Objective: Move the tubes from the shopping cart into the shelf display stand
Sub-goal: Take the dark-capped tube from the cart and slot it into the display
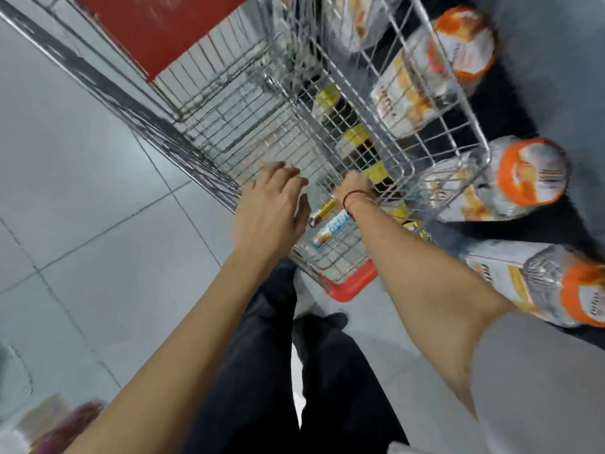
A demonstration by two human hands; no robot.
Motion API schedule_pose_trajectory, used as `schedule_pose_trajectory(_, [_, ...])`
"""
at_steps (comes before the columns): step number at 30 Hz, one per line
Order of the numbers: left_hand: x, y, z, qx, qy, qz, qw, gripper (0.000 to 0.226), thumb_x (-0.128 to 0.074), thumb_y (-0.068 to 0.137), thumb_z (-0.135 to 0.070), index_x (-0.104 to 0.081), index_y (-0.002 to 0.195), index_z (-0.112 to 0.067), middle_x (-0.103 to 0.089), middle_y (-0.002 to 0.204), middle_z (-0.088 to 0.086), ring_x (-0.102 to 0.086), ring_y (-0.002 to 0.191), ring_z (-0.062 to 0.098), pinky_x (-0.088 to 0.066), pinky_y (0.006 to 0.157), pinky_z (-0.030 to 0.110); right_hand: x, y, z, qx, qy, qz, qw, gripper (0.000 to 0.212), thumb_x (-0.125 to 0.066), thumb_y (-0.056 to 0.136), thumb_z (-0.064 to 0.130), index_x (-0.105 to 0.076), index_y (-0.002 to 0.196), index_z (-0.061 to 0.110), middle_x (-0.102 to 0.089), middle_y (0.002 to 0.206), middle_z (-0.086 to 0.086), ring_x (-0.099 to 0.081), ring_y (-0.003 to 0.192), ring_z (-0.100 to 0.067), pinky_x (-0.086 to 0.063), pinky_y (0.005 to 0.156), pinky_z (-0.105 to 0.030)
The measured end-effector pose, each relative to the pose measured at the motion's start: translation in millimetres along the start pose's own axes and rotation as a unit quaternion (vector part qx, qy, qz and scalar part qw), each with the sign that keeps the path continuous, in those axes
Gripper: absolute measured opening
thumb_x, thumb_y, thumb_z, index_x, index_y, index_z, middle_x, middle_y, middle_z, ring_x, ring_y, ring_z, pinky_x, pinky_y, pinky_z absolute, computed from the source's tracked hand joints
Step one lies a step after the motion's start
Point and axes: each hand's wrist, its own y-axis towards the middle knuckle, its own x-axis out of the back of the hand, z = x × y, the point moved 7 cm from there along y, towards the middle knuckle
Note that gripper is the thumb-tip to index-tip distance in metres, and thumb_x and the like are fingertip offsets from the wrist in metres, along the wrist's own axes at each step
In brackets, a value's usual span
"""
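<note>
I look down into a wire shopping cart [248, 126]; the picture is blurred. Several yellow-and-dark tubes [357, 139] lie in a row along its right side. A white-and-blue tube [334, 229] lies near the close end, between my wrists. My left hand [271, 204] hovers over the cart's near left part with its fingers spread and nothing in it. My right hand [353, 188] reaches down into the cart by a yellow tube [379, 175]. Its fingers curl downward and are hidden, so what they touch is unclear. A red string circles that wrist.
Large clear bottles with orange caps [530, 172] lie in a row on a dark shelf at the right, close to the cart's side. A red panel [157, 27] stands at the cart's far end. Grey floor tiles [82, 191] spread to the left; my dark trousers [278, 371] are below.
</note>
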Motion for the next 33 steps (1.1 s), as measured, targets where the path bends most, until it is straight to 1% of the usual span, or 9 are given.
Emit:
schedule_pose_trajectory(3, [-0.1, 0.9, -1.8, 0.010, 0.010, -0.008, 1.000, 0.023, -0.056, 0.087, -0.018, -0.065, 0.101, -0.003, -0.066, 0.109, 0.014, -0.051, 0.113, 0.033, -0.048, 0.084, 0.046, -9.2, 15.0, -5.7, -0.041, 0.027, -0.028, 0.998, 0.050, -0.058, 0.092, 0.030, -0.046, 0.131, 0.001, -0.051, 0.135, -0.020, -0.053, 0.123, -0.030, -0.046, 0.099, -0.036])
schedule_pose_trajectory(8, [3.3, 3.1, -5.0, 0.008, 0.027, -0.031, 0.999, 0.022, -0.056, 0.086, -0.017, -0.066, 0.100, -0.003, -0.067, 0.104, 0.013, -0.053, 0.108, 0.032, -0.044, 0.082, 0.037, -6.0, 28.0, -12.2, -0.091, 0.085, -0.081, 0.989, 0.041, -0.050, 0.097, 0.022, -0.047, 0.130, -0.003, -0.054, 0.134, -0.017, -0.055, 0.123, -0.025, -0.048, 0.097, -0.030])
schedule_pose_trajectory(13, [1.2, 2.5, -5.5, 0.012, 0.031, -0.030, 0.999, 0.020, -0.055, 0.087, -0.017, -0.066, 0.099, -0.004, -0.067, 0.102, 0.010, -0.053, 0.108, 0.030, -0.046, 0.078, 0.037, -9.0, 35.1, -17.6, -0.115, 0.128, -0.068, 0.983, 0.031, -0.057, 0.093, 0.014, -0.059, 0.118, -0.004, -0.064, 0.122, -0.021, -0.061, 0.114, -0.031, -0.052, 0.090, -0.036])
schedule_pose_trajectory(16, [3.0, 1.6, -6.1, 0.018, 0.032, -0.038, 0.999, 0.019, -0.056, 0.087, -0.018, -0.066, 0.097, -0.006, -0.068, 0.103, 0.008, -0.054, 0.107, 0.028, -0.049, 0.071, 0.038, -5.2, 33.7, -21.5, -0.123, 0.167, -0.065, 0.976, 0.030, -0.055, 0.093, 0.008, -0.057, 0.121, -0.003, -0.060, 0.126, -0.021, -0.061, 0.115, -0.031, -0.053, 0.090, -0.036])
schedule_pose_trajectory(21, [4.6, 2.0, -7.7, 0.024, 0.032, -0.027, 0.999, 0.015, -0.057, 0.086, -0.017, -0.067, 0.093, -0.008, -0.069, 0.088, 0.008, -0.059, 0.089, 0.029, -0.050, 0.057, 0.037, 13.9, 17.4, -17.3, -0.091, 0.221, -0.055, 0.969, 0.029, -0.061, 0.090, 0.014, -0.058, 0.116, 0.002, -0.061, 0.121, -0.020, -0.061, 0.110, -0.031, -0.052, 0.095, -0.039])
schedule_pose_trajectory(23, [4.1, 1.9, -8.2, 0.026, 0.031, -0.015, 0.999, 0.014, -0.057, 0.085, -0.016, -0.067, 0.090, -0.008, -0.069, 0.082, 0.009, -0.060, 0.082, 0.030, -0.050, 0.052, 0.037, 22.5, 7.3, -16.5, -0.067, 0.225, -0.051, 0.971, 0.015, -0.063, 0.088, 0.016, -0.058, 0.099, 0.007, -0.062, 0.110, -0.017, -0.060, 0.095, -0.026, -0.054, 0.091, -0.036])
schedule_pose_trajectory(28, [4.7, 1.6, -9.4, 0.031, 0.033, -0.004, 0.999, 0.010, -0.062, 0.083, -0.015, -0.068, 0.087, -0.008, -0.070, 0.081, 0.008, -0.061, 0.078, 0.029, -0.049, 0.048, 0.034, 46.2, -28.6, -19.9, -0.002, 0.231, -0.053, 0.972, 0.011, -0.066, 0.084, 0.012, -0.069, 0.091, 0.004, -0.066, 0.098, -0.017, -0.063, 0.097, -0.027, -0.055, 0.079, -0.028])
schedule_pose_trajectory(31, [5.7, 1.4, -11.3, 0.025, 0.034, 0.004, 0.999, 0.009, -0.063, 0.081, -0.013, -0.068, 0.085, -0.007, -0.070, 0.078, 0.009, -0.062, 0.077, 0.030, -0.048, 0.047, 0.034, 79.6, -57.0, -28.5, 0.034, 0.237, -0.090, 0.967, 0.029, -0.067, 0.083, 0.009, -0.067, 0.112, 0.005, -0.064, 0.119, -0.016, -0.060, 0.111, -0.029, -0.051, 0.091, -0.029])
schedule_pose_trajectory(33, [8.4, 1.1, -14.1, 0.022, 0.029, 0.011, 0.999, 0.008, -0.064, 0.081, -0.012, -0.068, 0.084, -0.006, -0.070, 0.079, 0.012, -0.062, 0.075, 0.032, -0.049, 0.048, 0.035, 103.2, -77.3, -35.9, 0.056, 0.237, -0.116, 0.963, 0.033, -0.067, 0.083, 0.008, -0.065, 0.116, 0.006, -0.063, 0.123, -0.016, -0.059, 0.113, -0.029, -0.049, 0.093, -0.028])
